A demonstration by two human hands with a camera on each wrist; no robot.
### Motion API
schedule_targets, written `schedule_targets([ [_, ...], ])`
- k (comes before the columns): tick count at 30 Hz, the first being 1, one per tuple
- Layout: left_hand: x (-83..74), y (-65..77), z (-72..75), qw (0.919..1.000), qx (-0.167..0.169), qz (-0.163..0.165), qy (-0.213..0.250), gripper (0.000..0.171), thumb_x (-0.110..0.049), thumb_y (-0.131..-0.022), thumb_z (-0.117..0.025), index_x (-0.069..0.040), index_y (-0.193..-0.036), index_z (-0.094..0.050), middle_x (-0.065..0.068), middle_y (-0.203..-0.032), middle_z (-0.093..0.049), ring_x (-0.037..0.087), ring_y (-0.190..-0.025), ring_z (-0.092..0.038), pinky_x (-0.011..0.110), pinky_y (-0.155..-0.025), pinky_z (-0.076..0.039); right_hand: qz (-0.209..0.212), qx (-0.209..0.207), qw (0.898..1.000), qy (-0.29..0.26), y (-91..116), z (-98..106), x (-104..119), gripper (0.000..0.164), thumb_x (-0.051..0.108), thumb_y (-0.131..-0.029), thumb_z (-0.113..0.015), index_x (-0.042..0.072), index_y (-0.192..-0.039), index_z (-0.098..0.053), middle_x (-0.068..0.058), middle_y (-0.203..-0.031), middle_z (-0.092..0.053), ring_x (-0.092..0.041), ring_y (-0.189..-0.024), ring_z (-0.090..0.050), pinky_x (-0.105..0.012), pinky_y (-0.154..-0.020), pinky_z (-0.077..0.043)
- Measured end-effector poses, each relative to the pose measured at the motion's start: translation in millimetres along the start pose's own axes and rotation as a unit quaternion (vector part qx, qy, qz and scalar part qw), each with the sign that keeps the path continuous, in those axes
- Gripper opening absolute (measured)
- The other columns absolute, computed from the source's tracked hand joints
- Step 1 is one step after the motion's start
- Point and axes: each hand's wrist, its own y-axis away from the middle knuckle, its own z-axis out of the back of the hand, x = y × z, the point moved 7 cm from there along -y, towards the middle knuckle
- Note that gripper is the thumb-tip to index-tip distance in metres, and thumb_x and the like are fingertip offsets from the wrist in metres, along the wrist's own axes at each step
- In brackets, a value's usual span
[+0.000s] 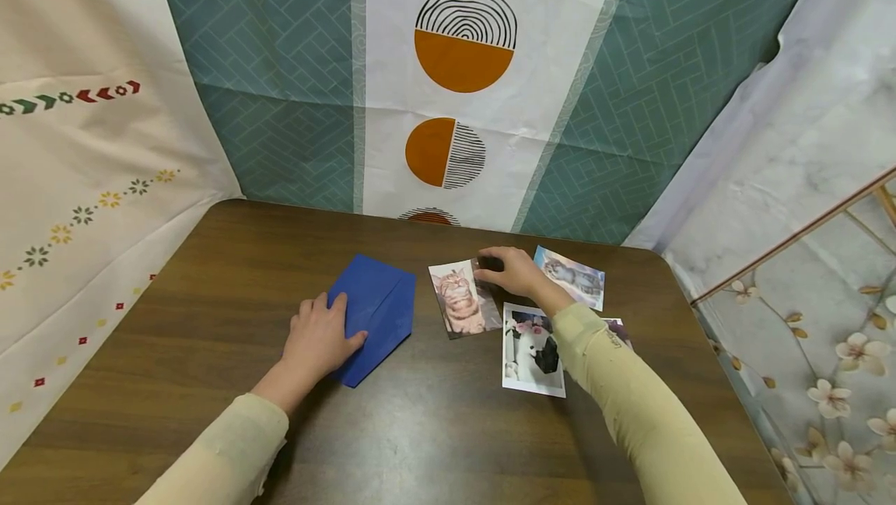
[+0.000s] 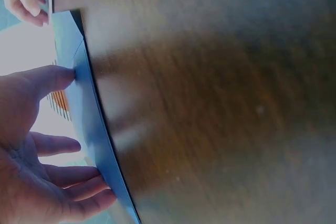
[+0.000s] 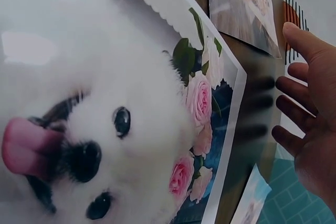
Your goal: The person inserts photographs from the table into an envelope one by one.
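My left hand (image 1: 318, 338) rests on a blue envelope (image 1: 381, 310) with a pointed flap, left of the table's middle. In the left wrist view its thumb and fingertips touch the blue paper (image 2: 92, 114). My right hand (image 1: 514, 270) hovers by the right edge of a small stack of photos topped by an orange cat picture (image 1: 458, 299). In the right wrist view its fingers (image 3: 296, 106) are spread, with nothing between them. Below that hand lies a photo of a white dog with pink roses (image 1: 521, 365), partly under the forearm.
A grey kitten photo (image 1: 577, 279) lies to the right of my right hand. Another photo (image 1: 619, 330) shows only partly beside the right sleeve. The brown wooden table (image 1: 420, 443) ends at patterned cloths (image 1: 294, 85) behind and at both sides.
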Motion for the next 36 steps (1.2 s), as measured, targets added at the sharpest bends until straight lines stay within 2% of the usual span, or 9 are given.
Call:
schedule_targets([
  [9, 0.0, -1.8, -0.2, 1.0, -0.004, 0.001, 0.003, 0.079, -0.034, -0.092, -0.08, 0.01, -0.151, -0.051, 0.045, -0.144, -0.049, 0.064, -0.132, -0.045, 0.075, -0.101, -0.044, -0.005, -0.003, 1.0, -0.018, 0, -1, -3, 0.061, 0.039, -0.104, -0.071, 0.006, -0.154, -0.057, -0.018, -0.156, -0.057, -0.04, -0.147, -0.049, -0.059, -0.118, -0.04],
  [14, 0.9, -2.9, 2.0, 0.9998, -0.005, 0.006, 0.019, 0.081, -0.034, -0.089, -0.082, 0.009, -0.15, -0.051, 0.045, -0.142, -0.05, 0.063, -0.132, -0.046, 0.075, -0.099, -0.044, 0.0, -0.011, 1.0, -0.027, -1, -1, -1, 0.057, 0.035, -0.105, -0.071, 0.006, -0.153, -0.059, -0.018, -0.152, -0.06, -0.04, -0.144, -0.052, -0.058, -0.117, -0.042],
  [27, 10.6, -9.6, 5.7, 0.9966, -0.003, 0.047, 0.068, 0.088, -0.034, -0.083, -0.087, 0.007, -0.152, -0.05, 0.045, -0.142, -0.045, 0.063, -0.13, -0.042, 0.072, -0.096, -0.04, 0.013, -0.035, 0.999, -0.027, -9, -3, 5, 0.044, 0.022, -0.102, -0.075, 0.005, -0.142, -0.068, -0.016, -0.136, -0.071, -0.035, -0.13, -0.064, -0.052, -0.112, -0.047],
  [36, 13.7, -12.1, 4.4, 0.9944, 0.002, 0.057, 0.089, 0.085, -0.031, -0.081, -0.088, 0.006, -0.15, -0.052, 0.041, -0.141, -0.044, 0.06, -0.129, -0.04, 0.07, -0.096, -0.038, 0.002, -0.061, 0.997, -0.044, -12, -4, 5, 0.037, 0.018, -0.1, -0.077, 0.003, -0.134, -0.071, -0.014, -0.127, -0.073, -0.034, -0.123, -0.066, -0.051, -0.109, -0.05],
])
